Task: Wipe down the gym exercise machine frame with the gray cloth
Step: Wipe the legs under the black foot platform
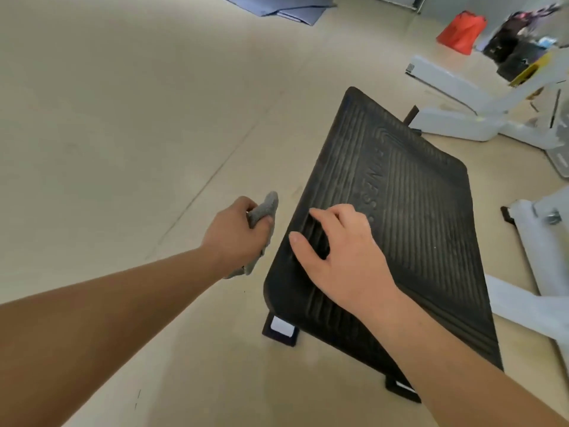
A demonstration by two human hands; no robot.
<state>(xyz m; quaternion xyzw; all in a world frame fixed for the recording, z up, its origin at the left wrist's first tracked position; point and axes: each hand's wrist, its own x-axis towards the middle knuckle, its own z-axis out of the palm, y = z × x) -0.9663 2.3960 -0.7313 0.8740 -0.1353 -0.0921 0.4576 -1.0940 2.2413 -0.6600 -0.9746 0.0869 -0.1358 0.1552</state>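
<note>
I see a beige floor (pixel 123 149) with faint seams | folded blue-grey sheets (pixel 277 9) lying at the far edge | red bag (pixel 462 32) far right | dark bags (pixel 511 47) just beside it, blurred

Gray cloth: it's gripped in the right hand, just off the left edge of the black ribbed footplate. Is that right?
Not quite. The head view shows the left hand gripping the gray cloth. The right hand holds nothing and rests on the black ribbed footplate. The rest stands: the cloth is just off the plate's left edge.
</note>
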